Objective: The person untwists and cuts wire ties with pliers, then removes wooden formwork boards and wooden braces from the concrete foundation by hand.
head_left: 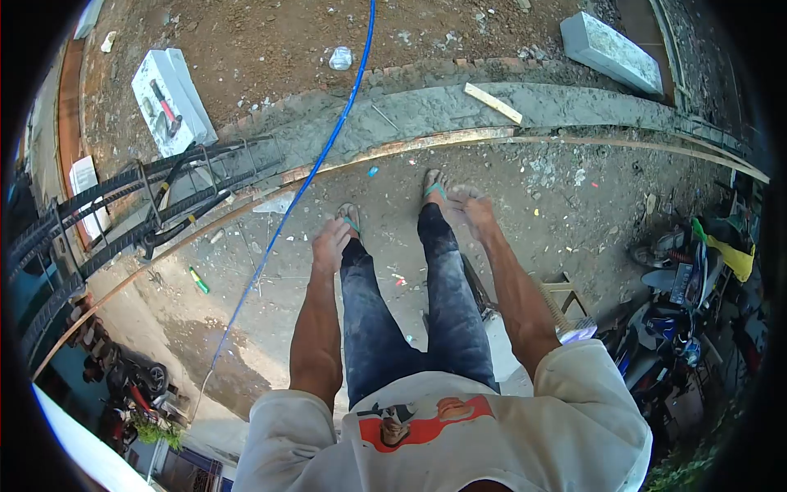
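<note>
My left hand (330,243) hangs in front of my left knee, near the sandalled foot, with its fingers loosely apart and nothing seen in them. To the right of the other foot, my right hand (474,210) is held out, slightly blurred, its fingers stretched and bare. Both hands are above the ground, short of the low wet concrete beam (393,123) with its wooden form board (410,146). A blue hose (321,156) crosses the beam and runs down past my left hand. One short wooden strip (493,103) lies on the concrete.
Steel rebar (106,197) sticks out of the beam at the left. A hammer (168,111) rests on white blocks (156,131); another white block (611,53) is at upper right. A plastic chair (566,299) and motorbikes (676,320) stand at right. A green-handled tool (198,280) lies on the ground.
</note>
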The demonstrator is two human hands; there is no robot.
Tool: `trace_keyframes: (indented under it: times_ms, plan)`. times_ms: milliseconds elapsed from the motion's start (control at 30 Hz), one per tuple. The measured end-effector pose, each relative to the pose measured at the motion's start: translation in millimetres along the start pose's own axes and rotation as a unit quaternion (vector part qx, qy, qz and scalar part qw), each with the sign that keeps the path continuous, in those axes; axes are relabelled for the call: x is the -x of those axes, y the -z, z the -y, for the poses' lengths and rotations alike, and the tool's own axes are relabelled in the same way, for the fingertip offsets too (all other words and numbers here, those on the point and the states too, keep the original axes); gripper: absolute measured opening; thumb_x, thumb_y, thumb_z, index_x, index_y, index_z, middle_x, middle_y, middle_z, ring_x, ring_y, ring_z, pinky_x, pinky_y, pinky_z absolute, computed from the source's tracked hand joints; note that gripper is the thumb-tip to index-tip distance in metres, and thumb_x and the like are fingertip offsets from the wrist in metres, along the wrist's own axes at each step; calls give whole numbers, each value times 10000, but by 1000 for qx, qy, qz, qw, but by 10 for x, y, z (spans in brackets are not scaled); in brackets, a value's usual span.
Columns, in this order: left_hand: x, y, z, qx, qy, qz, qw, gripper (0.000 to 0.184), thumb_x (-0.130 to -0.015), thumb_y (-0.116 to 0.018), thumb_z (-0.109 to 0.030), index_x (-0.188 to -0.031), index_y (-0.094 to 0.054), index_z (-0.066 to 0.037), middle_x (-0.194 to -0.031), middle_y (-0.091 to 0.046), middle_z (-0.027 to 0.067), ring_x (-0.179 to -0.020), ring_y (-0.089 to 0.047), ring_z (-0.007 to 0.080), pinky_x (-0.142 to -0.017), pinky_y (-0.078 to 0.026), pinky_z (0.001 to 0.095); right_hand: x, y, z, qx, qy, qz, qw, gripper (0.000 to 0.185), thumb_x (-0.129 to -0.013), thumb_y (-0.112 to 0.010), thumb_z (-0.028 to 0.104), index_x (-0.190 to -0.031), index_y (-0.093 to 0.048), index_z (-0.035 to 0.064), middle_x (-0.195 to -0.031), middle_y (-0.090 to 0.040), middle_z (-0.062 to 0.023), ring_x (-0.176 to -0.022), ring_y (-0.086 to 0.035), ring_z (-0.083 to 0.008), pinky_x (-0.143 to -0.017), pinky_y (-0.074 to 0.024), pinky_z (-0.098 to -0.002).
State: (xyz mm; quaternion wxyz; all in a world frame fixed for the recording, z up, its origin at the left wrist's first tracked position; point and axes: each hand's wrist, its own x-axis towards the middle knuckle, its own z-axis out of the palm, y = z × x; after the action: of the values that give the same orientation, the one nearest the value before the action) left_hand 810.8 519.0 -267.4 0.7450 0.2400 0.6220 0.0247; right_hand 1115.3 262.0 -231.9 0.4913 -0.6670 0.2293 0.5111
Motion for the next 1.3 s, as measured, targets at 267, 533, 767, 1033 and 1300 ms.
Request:
trace_keyframes:
  times_ms: [267, 533, 767, 1033, 1300]
  plan:
    - [-1129, -1270, -208, 281, -44, -93, 954, 710, -1113, -402, -464, -1594, -218, 24, -1670, -280, 199, -1542, -313, 345, -1244, -305, 532, -1603, 272, 353, -270, 47, -9, 962, 609, -981, -742, 217, -1413, -424, -71, -1494, -466, -254, -1373, -511, -413, -1096, -529, -467]
    - [-1521, -1189, -299, 331, -93, -59, 937, 848, -1041, -559, -516, -1580, -207, 35, -1655, -251, 219, -1551, -258, 379, -1271, -264, 560, -1954, 286, 426, -266, 68, 41, 961, 580, -951, -754, 70, -1373, -385, -76, -1352, -553, -205, -1305, -562, -392, -1103, -525, -540]
    - [-1552, -980, 1, 315, -107, -45, 942, 873, -1035, -580, -493, -1590, -167, 39, -1659, -224, 245, -1551, -251, 392, -1271, -275, 540, -1883, 471, 169, -241, 92, 44, 965, 461, -946, -752, 42, -1321, -486, 28, -1252, -635, -116, -1215, -627, -290, -1099, -533, -533]
    - [-1384, -958, -17, 354, -126, -17, 927, 838, -1051, -578, -431, -1604, -137, 19, -1666, -155, 274, -1553, -219, 421, -1273, -229, 583, -1764, 535, 199, -212, 79, 62, 972, 283, -946, -751, 38, -1196, -619, 35, -1143, -708, -92, -1098, -687, -211, -1078, -552, -513]
    - [-1147, -981, -89, 349, -134, -36, 927, 775, -1065, -539, -432, -1567, -204, 55, -1613, -268, 278, -1526, -276, 421, -1273, -237, 584, -1422, 552, 301, -188, 112, 48, 975, 320, -950, -748, 44, -1247, -639, 93, -1184, -713, -60, -1113, -690, -195, -1025, -588, -445]
